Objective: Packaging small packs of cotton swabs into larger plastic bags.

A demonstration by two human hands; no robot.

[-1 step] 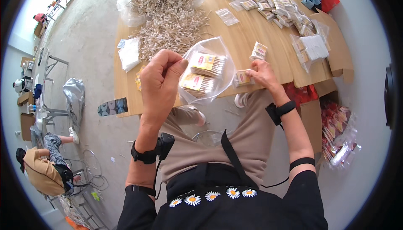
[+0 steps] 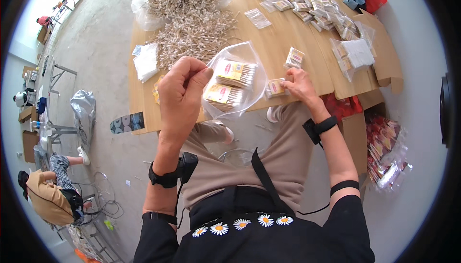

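Note:
My left hand [image 2: 180, 95] is raised over the near table edge, thumb and fingers pinched on the rim of a clear plastic bag [image 2: 257, 61]. Inside the bag lie two small packs of cotton swabs, an upper pack [image 2: 233, 72] and a lower pack [image 2: 222, 95], both with yellow and white labels. On the table to the bag's right, the fingers of my right hand [image 2: 300, 84] grip one end of another cotton swab pack [image 2: 274, 88]. Just beyond that hand sits one more pack [image 2: 294, 57], apart from it.
Loose cotton swabs [image 2: 194, 39] heap on the wooden table [image 2: 269, 37], spilling from a big plastic sack [image 2: 144, 6]. Several finished-looking packs [image 2: 319, 11] pile at the far right, near a filled bag [image 2: 357, 54] and cardboard [image 2: 386, 54]. Flat bags [image 2: 145, 62] lie left. A person [image 2: 50, 195] sits lower left.

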